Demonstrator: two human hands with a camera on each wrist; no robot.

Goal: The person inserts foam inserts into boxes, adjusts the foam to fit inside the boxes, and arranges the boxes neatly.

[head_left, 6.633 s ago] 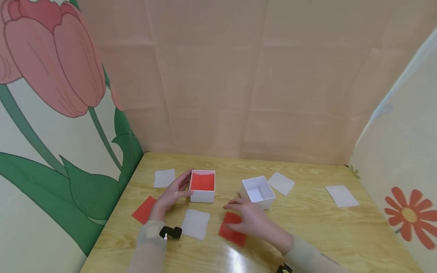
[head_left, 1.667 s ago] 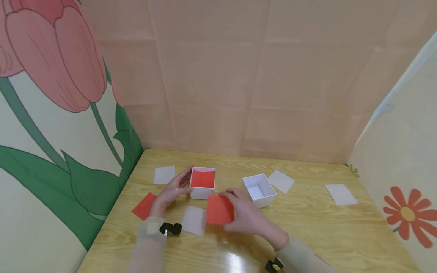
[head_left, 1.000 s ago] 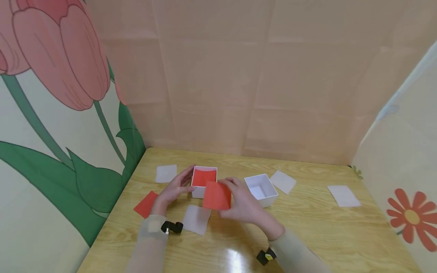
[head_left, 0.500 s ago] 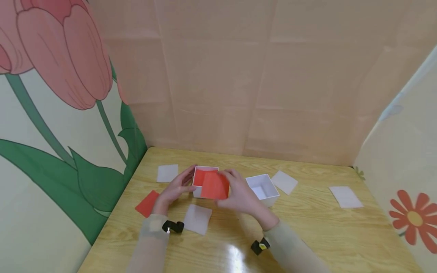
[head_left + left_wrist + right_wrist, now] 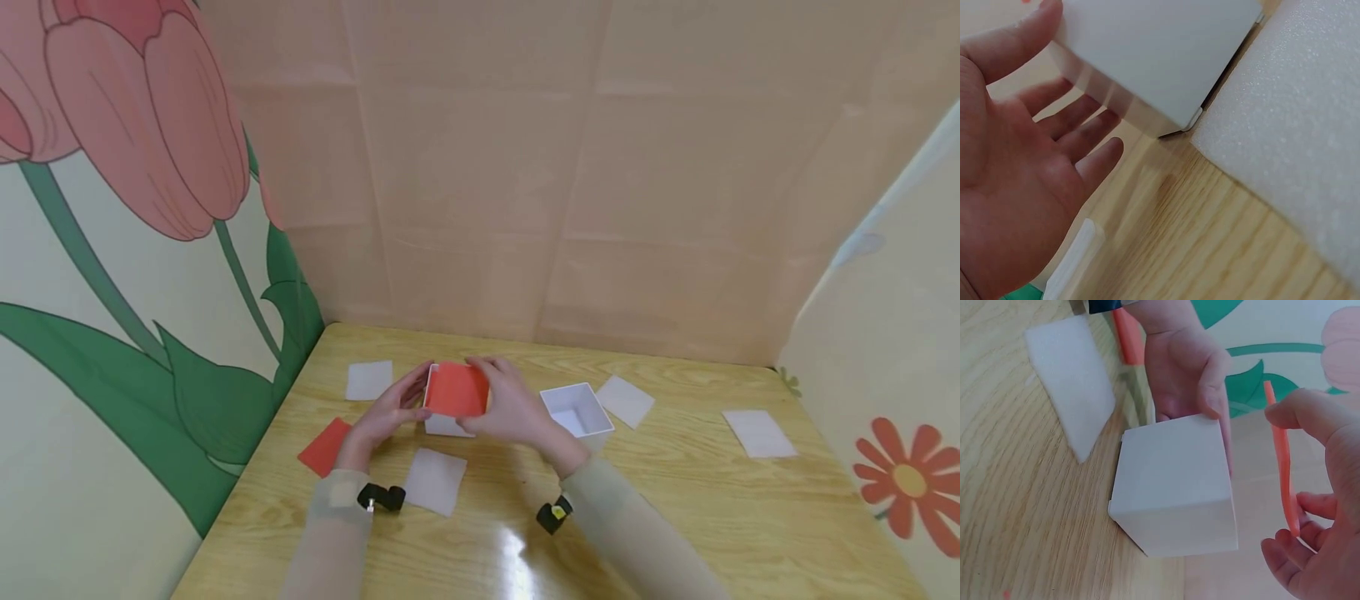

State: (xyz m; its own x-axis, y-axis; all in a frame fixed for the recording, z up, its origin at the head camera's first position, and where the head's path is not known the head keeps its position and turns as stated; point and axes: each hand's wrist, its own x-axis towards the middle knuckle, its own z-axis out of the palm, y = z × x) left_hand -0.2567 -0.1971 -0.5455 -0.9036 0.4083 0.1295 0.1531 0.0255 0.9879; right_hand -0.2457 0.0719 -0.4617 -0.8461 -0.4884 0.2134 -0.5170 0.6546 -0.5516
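Observation:
A white square box [image 5: 448, 425] stands on the table, its opening mostly hidden from the head view by a thin red foam sheet [image 5: 457, 389]. My right hand [image 5: 510, 406] pinches that sheet by its right edge, thumb at the near side and fingers at the far side. In the right wrist view, the red foam sheet [image 5: 1282, 462] appears edge-on, apart from the box and above its rim. My left hand [image 5: 386, 417] holds the box's left side, with the thumb at the front corner and the fingers [image 5: 1085, 125] along the side wall.
A second white box [image 5: 576, 412], with nothing visible inside, stands to the right. White foam sheets lie around: front [image 5: 435, 482], back left [image 5: 369, 381], behind the second box [image 5: 627, 401], far right [image 5: 759, 433]. Another red sheet [image 5: 325, 447] lies left of my left wrist.
My right hand has picked the red foam sheet off the table and carried it up and leftward over the left box. My left hand has stayed at that box.

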